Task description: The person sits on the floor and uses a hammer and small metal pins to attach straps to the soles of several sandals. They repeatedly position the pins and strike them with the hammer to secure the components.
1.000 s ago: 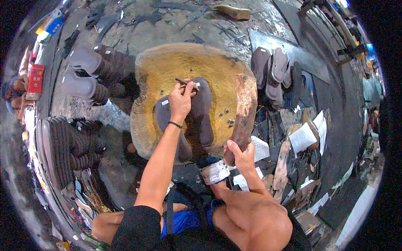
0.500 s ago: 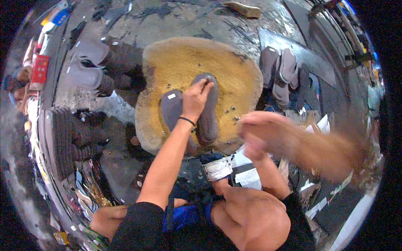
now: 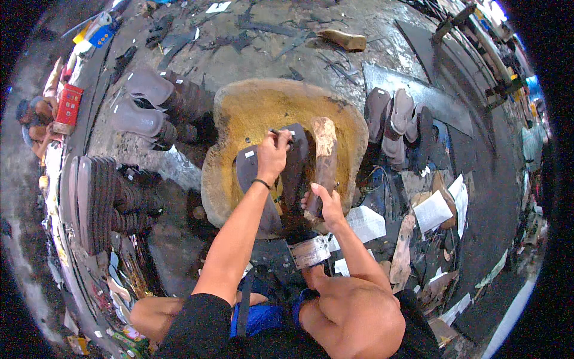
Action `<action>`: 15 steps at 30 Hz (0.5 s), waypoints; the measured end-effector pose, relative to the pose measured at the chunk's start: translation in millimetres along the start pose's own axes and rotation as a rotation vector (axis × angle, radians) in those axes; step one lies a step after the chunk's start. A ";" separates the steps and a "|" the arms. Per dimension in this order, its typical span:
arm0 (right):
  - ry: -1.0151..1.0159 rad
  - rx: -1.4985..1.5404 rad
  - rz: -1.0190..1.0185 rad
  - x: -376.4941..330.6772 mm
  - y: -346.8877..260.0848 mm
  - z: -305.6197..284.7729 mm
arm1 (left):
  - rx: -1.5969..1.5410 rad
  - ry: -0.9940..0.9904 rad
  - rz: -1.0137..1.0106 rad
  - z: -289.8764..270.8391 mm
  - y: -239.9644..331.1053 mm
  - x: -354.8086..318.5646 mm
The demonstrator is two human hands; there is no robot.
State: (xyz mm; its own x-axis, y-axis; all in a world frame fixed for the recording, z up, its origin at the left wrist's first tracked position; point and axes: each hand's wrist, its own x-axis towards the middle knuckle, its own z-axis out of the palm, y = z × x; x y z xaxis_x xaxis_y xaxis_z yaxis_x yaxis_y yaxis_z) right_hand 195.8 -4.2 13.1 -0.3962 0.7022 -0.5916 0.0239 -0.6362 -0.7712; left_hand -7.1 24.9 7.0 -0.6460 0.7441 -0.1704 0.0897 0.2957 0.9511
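Observation:
My left hand [image 3: 272, 157] pinches a thin dark tool [image 3: 280, 132] and presses it onto a dark shoe sole [image 3: 296, 170] lying on a round yellowish wooden block [image 3: 239, 107]. A second dark sole [image 3: 248, 170] lies beside it under my wrist. My right hand [image 3: 323, 204] grips the lower end of a worn wooden club [image 3: 324, 152], which stretches over the block just right of the tool. I sit close to the block, and my knees fill the lower edge of the picture.
Ribbed soles [image 3: 95, 203] are stacked at the left, with grey soles [image 3: 143, 90] behind them. More soles [image 3: 394, 116] lie right of the block, among paper sheets [image 3: 433, 209]. A metal tin [image 3: 310, 251] stands by my knee. Another person [image 3: 36, 113] sits at the far left.
My right hand swung up in a blur and now holds the club over the block beside my left hand. My left hand stayed on the sole.

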 end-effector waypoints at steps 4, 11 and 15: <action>-0.035 0.075 0.108 -18.7 -7.6 8.5 | -0.475 0.078 -0.175 -13.8 3.8 -5.1; 0.059 0.241 0.190 -76.5 13.3 -20.4 | -0.306 -0.148 -0.145 -10.9 9.5 -194.4; 0.186 -0.049 0.084 -106.5 11.4 -32.3 | -0.450 -0.005 -0.322 -16.5 9.1 -188.7</action>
State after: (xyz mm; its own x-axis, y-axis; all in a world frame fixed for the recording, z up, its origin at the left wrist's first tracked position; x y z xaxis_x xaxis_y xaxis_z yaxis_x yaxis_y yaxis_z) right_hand 267.9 -75.9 59.8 -0.2146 0.6969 -0.6843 0.0965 -0.6820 -0.7249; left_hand 103.1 -122.7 52.1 -0.5835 0.6616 -0.4709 -0.4452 0.2244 0.8669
